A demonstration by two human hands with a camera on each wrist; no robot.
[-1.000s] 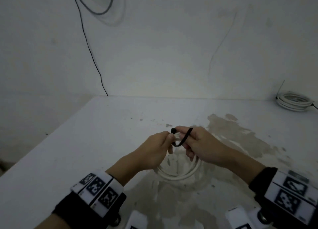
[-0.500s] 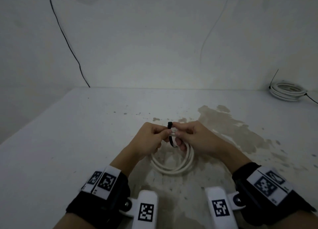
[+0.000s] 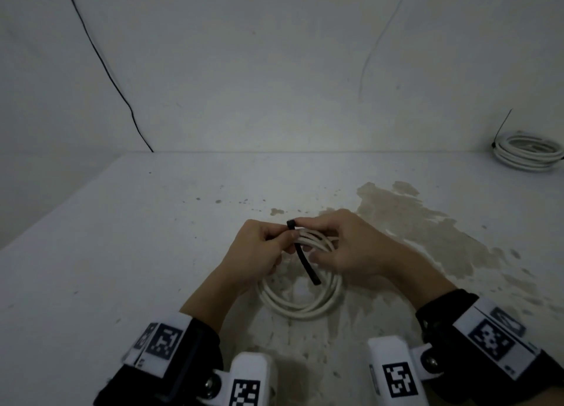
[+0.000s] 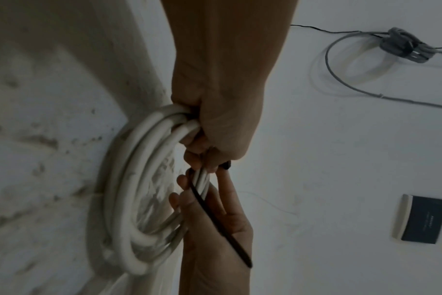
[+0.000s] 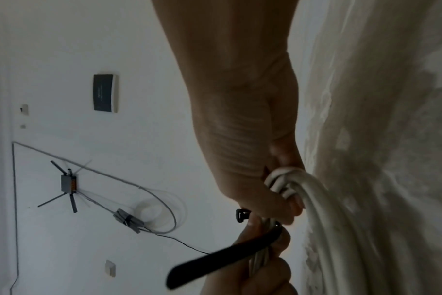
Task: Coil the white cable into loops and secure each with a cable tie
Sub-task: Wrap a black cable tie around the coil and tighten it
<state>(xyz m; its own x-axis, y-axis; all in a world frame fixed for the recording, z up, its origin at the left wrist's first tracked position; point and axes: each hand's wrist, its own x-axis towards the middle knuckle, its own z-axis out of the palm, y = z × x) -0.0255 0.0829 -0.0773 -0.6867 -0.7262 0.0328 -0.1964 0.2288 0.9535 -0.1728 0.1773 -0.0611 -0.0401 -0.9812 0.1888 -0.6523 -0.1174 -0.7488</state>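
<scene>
White cable (image 3: pixel 300 306) coil pinched between both hands' fingers (image 3: pixel 317 257).

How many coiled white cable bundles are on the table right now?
2. One coil sits near the front of the table, held in both hands; a second tied coil lies at the far right corner. Others may be out of view.

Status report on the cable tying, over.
Both hands on coil: left hand, right hand. Black cable tie wrapped around white cable, tail loose. Nothing obstructing.
</scene>
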